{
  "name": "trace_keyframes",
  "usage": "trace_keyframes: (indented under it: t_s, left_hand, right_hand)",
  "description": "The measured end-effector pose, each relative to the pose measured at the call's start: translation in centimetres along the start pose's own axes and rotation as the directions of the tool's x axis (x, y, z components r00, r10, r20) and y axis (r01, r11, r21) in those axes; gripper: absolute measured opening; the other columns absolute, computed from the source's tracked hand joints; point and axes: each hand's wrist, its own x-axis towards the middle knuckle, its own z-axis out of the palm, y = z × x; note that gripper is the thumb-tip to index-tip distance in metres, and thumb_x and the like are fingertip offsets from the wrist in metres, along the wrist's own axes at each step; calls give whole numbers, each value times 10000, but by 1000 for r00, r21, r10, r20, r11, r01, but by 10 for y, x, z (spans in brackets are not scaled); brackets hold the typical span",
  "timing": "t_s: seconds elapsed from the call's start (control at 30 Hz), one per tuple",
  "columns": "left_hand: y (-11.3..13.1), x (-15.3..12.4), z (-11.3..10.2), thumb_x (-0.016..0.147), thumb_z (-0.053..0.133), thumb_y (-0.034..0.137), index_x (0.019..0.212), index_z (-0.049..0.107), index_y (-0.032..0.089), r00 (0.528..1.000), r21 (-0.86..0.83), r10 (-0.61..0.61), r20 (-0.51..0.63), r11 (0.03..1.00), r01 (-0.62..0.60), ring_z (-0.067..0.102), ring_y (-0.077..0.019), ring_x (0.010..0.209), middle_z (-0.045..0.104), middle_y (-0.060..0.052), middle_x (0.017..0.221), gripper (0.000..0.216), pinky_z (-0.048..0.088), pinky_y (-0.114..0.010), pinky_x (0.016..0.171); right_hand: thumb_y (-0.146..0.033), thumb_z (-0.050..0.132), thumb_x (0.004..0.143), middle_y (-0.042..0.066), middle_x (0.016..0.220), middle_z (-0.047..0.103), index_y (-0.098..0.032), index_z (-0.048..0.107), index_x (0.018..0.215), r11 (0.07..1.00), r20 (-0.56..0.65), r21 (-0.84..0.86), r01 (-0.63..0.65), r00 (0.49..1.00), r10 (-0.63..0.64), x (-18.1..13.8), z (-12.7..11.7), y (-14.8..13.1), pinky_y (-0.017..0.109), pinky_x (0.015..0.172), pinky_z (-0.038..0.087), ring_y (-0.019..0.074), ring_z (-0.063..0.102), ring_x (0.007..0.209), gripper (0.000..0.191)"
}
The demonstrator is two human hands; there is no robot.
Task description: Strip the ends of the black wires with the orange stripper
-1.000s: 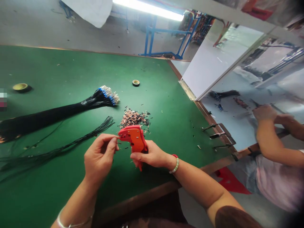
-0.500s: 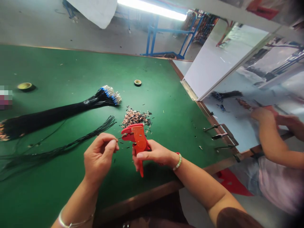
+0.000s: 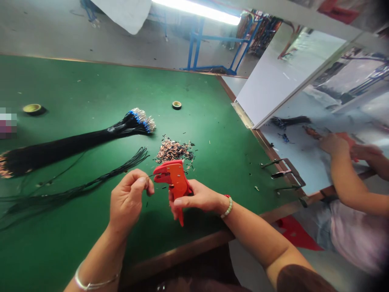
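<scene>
1. The left hand sits just left of the orange-red wire stripper. Its narrowly closed thumb and forefinger pinch a thin dark wire close to the tip, a short grip that keeps the wire straight as it meets the tool's nose.
2. The right hand wraps its fingers firmly around the stripper's handle, keeping the tool steady and upright.
3. Just beyond the stripper lies a heap of short wire clippings on the green work mat.
4. Further left of the stripper lie loose black wires and a bundle of black wires with blue-sleeved ends.
</scene>
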Motion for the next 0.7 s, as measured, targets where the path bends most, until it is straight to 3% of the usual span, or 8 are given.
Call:
trace_keyframes:
  t_s: [0.2,0.47,0.7]
  left_hand:
    - [10,-2,1,969,539,249,672,587,221,993,183,113,21,976,-115,552,-134,635,592,24,649,302,462,-269,650]
    - [14,-2,1,969,524,281,654,583,224,995,181,93,46,978,-100,529,-146,626,585,13,640,325,449,-284,633]
    - [14,-2,-1,974,512,287,640,583,225,995,176,81,61,980,-91,519,-149,611,588,7,638,347,449,-290,631]
  right_hand:
    - [-501,839,844,36,747,704,-121,635,944,1000,20,9,-14,1000,14,0,2,-2,291,597,625,161,711,651,443]
    - [-588,762,896,37,719,717,-130,636,874,1000,52,-24,-14,999,15,0,-1,3,295,575,620,158,707,587,475]
    - [-627,766,875,10,655,685,-137,623,804,999,-25,-9,-51,998,51,-1,2,5,253,494,598,141,688,537,516]
